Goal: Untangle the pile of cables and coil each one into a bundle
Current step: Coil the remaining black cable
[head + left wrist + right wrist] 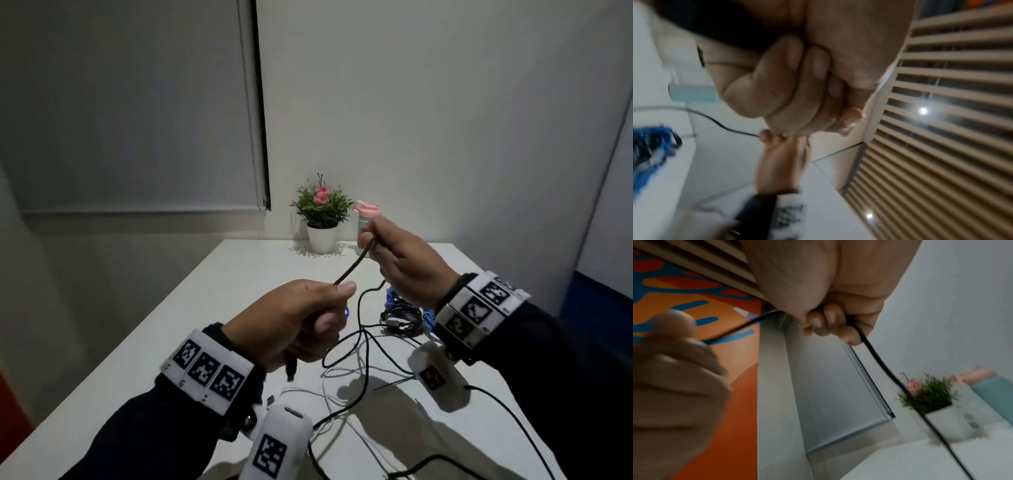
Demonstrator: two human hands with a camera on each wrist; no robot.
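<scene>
A black cable (352,265) is held taut above the table (219,274), gripped in the closed left hand (291,322) and pinched by the right hand (404,260).

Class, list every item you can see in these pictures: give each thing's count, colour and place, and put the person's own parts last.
black cable: one, black, stretched in the air between both hands, the rest trailing onto the table
white cables: count unclear, white, loose on the table near the person
coiled bundles: at least two, black and blue, on the table under the right wrist
table: one, white, in front of the person
potted plant: one, green with pink flower, white pot, far edge of the table
bottle: one, pale green with pink lid, beside the plant, partly hidden by the right hand
roller blind: one, grey, wall at left
left hand: grips the black cable
right hand: grips the black cable
</scene>
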